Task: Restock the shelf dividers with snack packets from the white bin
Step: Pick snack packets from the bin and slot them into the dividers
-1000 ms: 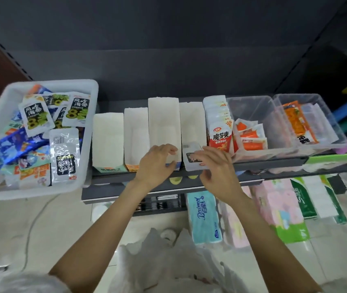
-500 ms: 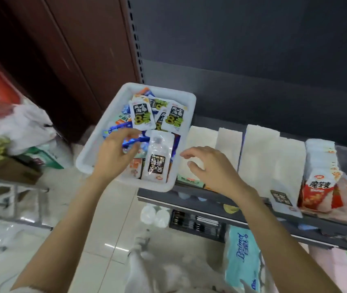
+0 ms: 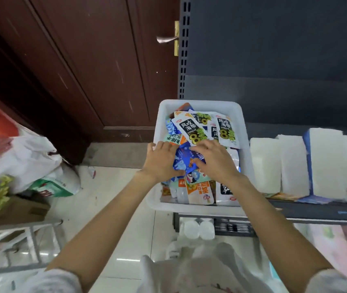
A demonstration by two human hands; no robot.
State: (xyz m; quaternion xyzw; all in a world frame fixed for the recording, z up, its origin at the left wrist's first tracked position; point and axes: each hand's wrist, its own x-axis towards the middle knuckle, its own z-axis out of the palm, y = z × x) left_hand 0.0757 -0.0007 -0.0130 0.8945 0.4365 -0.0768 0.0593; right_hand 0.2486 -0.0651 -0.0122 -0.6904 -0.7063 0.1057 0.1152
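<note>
The white bin (image 3: 244, 123) sits at the left end of the dark shelf, heaped with snack packets. Both my hands are inside it on a blue packet (image 3: 186, 160). My left hand (image 3: 161, 160) holds the packet's left edge, thumb under its lower corner. My right hand (image 3: 214, 160) lies over its right side, fingers bent onto it. White packets with black and green print (image 3: 191, 130) lie at the bin's far end, orange ones (image 3: 199, 192) at the near end. White shelf dividers (image 3: 265, 163) stand to the right of the bin.
A brown door (image 3: 96, 66) with a metal handle is behind the bin on the left. White bags (image 3: 24, 157) and a cardboard box lie on the tiled floor at left, beside a metal rack (image 3: 16, 235). Tissue packs sit below the shelf at right.
My view has swung left from the dividers to the bin. My right hand came away from the dividers into the bin and both hands now hold a blue packet.
</note>
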